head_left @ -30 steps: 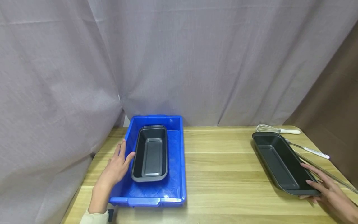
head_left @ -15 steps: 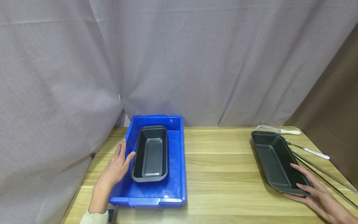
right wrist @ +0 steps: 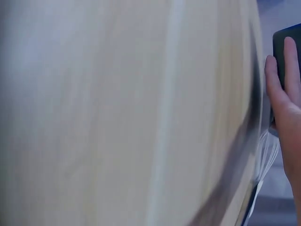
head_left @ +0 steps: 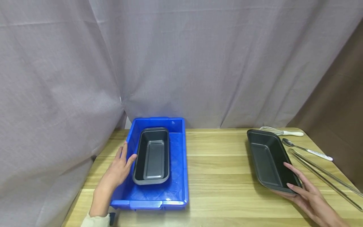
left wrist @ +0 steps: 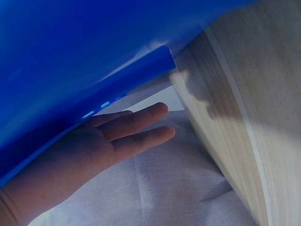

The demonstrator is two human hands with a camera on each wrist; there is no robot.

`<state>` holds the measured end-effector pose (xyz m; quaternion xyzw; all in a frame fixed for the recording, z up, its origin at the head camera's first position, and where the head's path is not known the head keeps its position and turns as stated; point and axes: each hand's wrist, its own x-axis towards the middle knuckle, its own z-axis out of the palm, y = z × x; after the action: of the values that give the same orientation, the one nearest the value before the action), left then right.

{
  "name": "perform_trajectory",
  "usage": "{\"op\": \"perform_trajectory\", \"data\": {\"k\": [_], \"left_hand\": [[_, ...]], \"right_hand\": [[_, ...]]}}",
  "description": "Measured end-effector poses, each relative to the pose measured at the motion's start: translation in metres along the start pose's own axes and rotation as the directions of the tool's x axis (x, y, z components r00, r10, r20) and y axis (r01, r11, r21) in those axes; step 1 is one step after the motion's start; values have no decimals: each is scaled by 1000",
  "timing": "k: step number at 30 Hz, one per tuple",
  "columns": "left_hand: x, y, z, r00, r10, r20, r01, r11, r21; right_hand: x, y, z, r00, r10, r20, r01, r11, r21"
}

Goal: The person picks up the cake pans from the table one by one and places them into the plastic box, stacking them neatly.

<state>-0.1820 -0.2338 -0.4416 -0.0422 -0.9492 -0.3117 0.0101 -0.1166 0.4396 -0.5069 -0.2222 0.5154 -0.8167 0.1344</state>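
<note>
My right hand (head_left: 310, 197) grips the near right corner of a dark loaf pan (head_left: 265, 164), with some fingers beneath it and others over the rim. The pan is slightly tilted over the right part of the table. In the right wrist view, fingers (right wrist: 290, 63) lie against the pan's dark underside (right wrist: 281, 42). A second loaf pan (head_left: 154, 157) sits inside the blue plastic bin (head_left: 185, 170). My left hand (head_left: 117, 170) rests at the bin's left rim with its fingers spread. The left wrist view shows straight fingers (left wrist: 141, 120) along the bin's outer wall (left wrist: 84, 42).
On the table's right side lie a white-handled whisk (head_left: 293, 133), a spoon (head_left: 320, 154) with a patterned handle, and long metal tongs (head_left: 326, 175). Bare wooden tabletop (head_left: 218, 176) separates the bin from the held pan. A grey curtain (head_left: 198, 63) hangs behind.
My right hand has carried the held loaf pan a little to the left, uncovering the spoon's bowl and the tongs. The left hand and the blue bin have stayed put.
</note>
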Motion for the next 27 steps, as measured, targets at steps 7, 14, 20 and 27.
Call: {"op": "perform_trajectory", "data": {"k": [7, 14, 20, 27], "left_hand": [[-3, 12, -6, 998, -34, 52, 32, 999, 29], [-3, 13, -7, 998, -34, 52, 32, 999, 37], [-2, 14, -7, 998, -53, 41, 49, 993, 106], [-5, 15, -7, 999, -36, 7, 35, 987, 159]], "right_hand": [[13, -3, 34, 985, 68, -155, -107, 960, -258], [34, 2, 67, 988, 14, -155, -55, 962, -267], [51, 5, 93, 992, 30, -125, -57, 974, -221], [70, 5, 124, 964, 97, -247, -170, 940, -296]]}}
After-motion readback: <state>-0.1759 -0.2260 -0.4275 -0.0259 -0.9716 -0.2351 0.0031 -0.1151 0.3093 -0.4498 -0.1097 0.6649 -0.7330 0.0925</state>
